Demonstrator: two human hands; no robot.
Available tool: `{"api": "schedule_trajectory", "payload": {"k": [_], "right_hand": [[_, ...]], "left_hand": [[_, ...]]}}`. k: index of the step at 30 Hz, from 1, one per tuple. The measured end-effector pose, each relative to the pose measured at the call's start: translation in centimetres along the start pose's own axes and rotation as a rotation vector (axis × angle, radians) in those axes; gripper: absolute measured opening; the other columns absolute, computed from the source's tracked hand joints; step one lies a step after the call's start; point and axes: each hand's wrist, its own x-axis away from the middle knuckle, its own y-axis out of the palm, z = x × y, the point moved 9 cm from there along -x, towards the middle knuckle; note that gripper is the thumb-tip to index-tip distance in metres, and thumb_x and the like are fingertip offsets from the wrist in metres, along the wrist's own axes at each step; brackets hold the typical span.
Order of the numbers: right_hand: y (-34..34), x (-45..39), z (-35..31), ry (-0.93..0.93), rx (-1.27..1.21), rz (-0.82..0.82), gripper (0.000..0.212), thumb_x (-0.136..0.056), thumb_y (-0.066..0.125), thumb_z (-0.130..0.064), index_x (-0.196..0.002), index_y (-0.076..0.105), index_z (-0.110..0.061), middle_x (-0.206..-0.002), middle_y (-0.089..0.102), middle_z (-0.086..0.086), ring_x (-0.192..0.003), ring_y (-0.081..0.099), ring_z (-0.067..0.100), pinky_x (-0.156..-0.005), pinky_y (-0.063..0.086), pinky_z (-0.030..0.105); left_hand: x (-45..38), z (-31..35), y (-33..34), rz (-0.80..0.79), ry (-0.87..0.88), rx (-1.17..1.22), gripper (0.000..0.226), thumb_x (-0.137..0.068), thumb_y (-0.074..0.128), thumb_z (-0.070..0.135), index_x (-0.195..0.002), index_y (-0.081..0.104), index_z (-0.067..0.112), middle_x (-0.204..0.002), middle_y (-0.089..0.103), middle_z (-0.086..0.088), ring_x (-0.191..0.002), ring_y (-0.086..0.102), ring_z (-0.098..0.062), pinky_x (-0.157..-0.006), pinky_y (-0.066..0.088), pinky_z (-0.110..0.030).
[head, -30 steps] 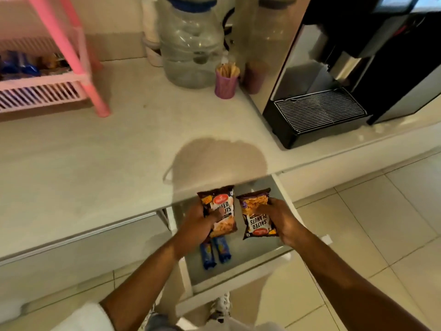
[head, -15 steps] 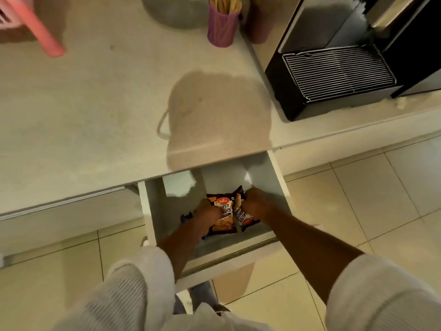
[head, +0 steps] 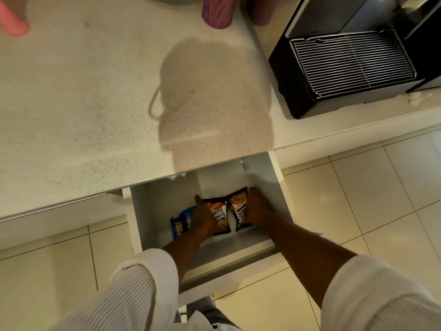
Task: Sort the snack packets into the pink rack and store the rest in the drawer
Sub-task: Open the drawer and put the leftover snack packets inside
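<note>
Snack packets were going into the open white drawer [head: 281,187] below the speckled cream counter [head: 95,103]. The left hand [head: 202,220] clasped a dark salted-peanuts packet [head: 219,217]; the right hand [head: 259,209] clasped a matching packet [head: 238,209] just right of it. Blue packets [head: 182,222] lay at the left. Storing seemed the step in hand; next, both hands would need to let go and pull clear.

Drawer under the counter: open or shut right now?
Open. The drawer is pulled out past the counter edge, its inside exposed, with both peanut packets lying within.
</note>
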Motion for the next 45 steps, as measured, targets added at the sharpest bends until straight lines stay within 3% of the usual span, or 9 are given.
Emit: {"api": "schedule_trajectory", "payload": {"k": [4, 8, 13, 19, 26, 29, 35, 40, 45], "right_hand": [[-1.6, 1.0, -2.7, -0.143, 0.368, 0.171, 0.052, -0.087, 0.069, -0.013, -0.133, 0.045, -0.008, -0.133, 0.049, 0.017, -0.113, 0.059, 0.032, -0.093, 0.055, 0.040], [0.3, 0.3, -4.0, -0.277, 0.383, 0.012, 0.029, -0.092, 0.064, -0.014, -0.120, 0.063, -0.007, -0.123, 0.063, 0.015, -0.110, 0.064, 0.033, -0.093, 0.056, 0.043], [2.7, 0.1, -2.8, -0.357, 0.273, -0.174, 0.041, -0.095, 0.059, -0.007, -0.136, 0.055, -0.005, -0.137, 0.056, 0.020, -0.125, 0.056, 0.035, -0.106, 0.046, 0.040], [2.4, 1.0, -3.7, -0.416, 0.146, -0.199, 0.046, -0.090, 0.069, -0.010, -0.134, 0.058, -0.004, -0.135, 0.059, 0.017, -0.124, 0.056, 0.031, -0.106, 0.045, 0.039], [1.0, 3.5, -3.5, -0.401, 0.001, -0.118, 0.024, -0.093, 0.065, -0.020, -0.116, 0.067, -0.012, -0.114, 0.070, 0.008, -0.105, 0.067, 0.022, -0.084, 0.050, 0.024], [0.1, 5.3, -3.6, -0.410, -0.134, -0.117, 0.030, -0.094, 0.066, -0.024, -0.123, 0.063, -0.014, -0.116, 0.067, 0.004, -0.106, 0.064, 0.018, -0.085, 0.055, 0.027], [-2.6, 10.4, -3.7, -0.484, -0.271, -0.013, 0.038, -0.096, 0.066, -0.029, -0.130, 0.057, -0.017, -0.109, 0.065, -0.002, -0.093, 0.063, 0.005, -0.061, 0.050, 0.008], [-2.4, 14.8, -4.3, -0.617, -0.139, 0.039, 0.040, -0.095, 0.063, -0.043, -0.131, 0.055, -0.027, -0.108, 0.064, -0.005, -0.097, 0.062, 0.011, -0.084, 0.055, 0.033], [-1.9, 18.8, -4.5, -0.697, -0.078, 0.044, 0.055, -0.088, 0.063, -0.057, -0.135, 0.050, -0.031, -0.106, 0.057, -0.024, -0.091, 0.057, -0.002, -0.084, 0.052, 0.025]], "left_hand": [[0.7, 1.6, -0.9, 0.019, 0.213, -0.393, 0.104, -0.081, 0.077, 0.016, -0.156, 0.005, 0.017, -0.153, 0.021, -0.023, -0.130, 0.045, -0.036, -0.104, 0.046, -0.045], [1.4, 2.7, -0.5, 0.031, 0.417, -0.700, 0.077, -0.080, 0.078, 0.018, -0.144, 0.037, 0.020, -0.144, 0.032, -0.017, -0.121, 0.046, -0.033, -0.095, 0.052, -0.044], [0.4, 1.5, 0.6, -0.060, 0.439, -0.857, 0.085, -0.078, 0.077, 0.009, -0.149, 0.031, 0.017, -0.148, 0.032, -0.014, -0.136, 0.031, -0.035, -0.105, 0.043, -0.046], [0.8, 1.5, -0.2, -0.021, 0.440, -0.860, 0.083, -0.074, 0.081, 0.019, -0.145, 0.038, 0.017, -0.143, 0.036, -0.014, -0.130, 0.037, -0.030, -0.104, 0.043, -0.039], [4.1, 3.5, -1.8, 0.066, 0.554, -0.789, 0.064, -0.078, 0.075, 0.025, -0.135, 0.049, 0.014, -0.135, 0.043, -0.012, -0.120, 0.045, -0.028, -0.099, 0.044, -0.038], [6.4, 3.7, -3.1, 0.108, 0.650, -0.709, 0.056, -0.083, 0.070, 0.031, -0.133, 0.051, 0.017, -0.134, 0.045, -0.008, -0.118, 0.047, -0.026, -0.097, 0.044, -0.038], [10.9, 1.4, -7.0, 0.131, 0.692, -0.411, 0.042, -0.085, 0.065, 0.041, -0.123, 0.060, 0.024, -0.123, 0.056, -0.001, -0.111, 0.056, -0.021, -0.094, 0.049, -0.038], [14.9, -1.0, -7.1, -0.025, 0.701, -0.352, 0.043, -0.080, 0.062, 0.057, -0.114, 0.061, 0.032, -0.120, 0.061, 0.006, -0.105, 0.061, -0.012, -0.090, 0.054, -0.033], [17.7, -1.9, -7.4, 0.008, 0.748, -0.482, 0.060, -0.076, 0.067, 0.065, -0.124, 0.056, 0.030, -0.129, 0.051, 0.007, -0.114, 0.054, -0.015, -0.094, 0.051, -0.034]]}}
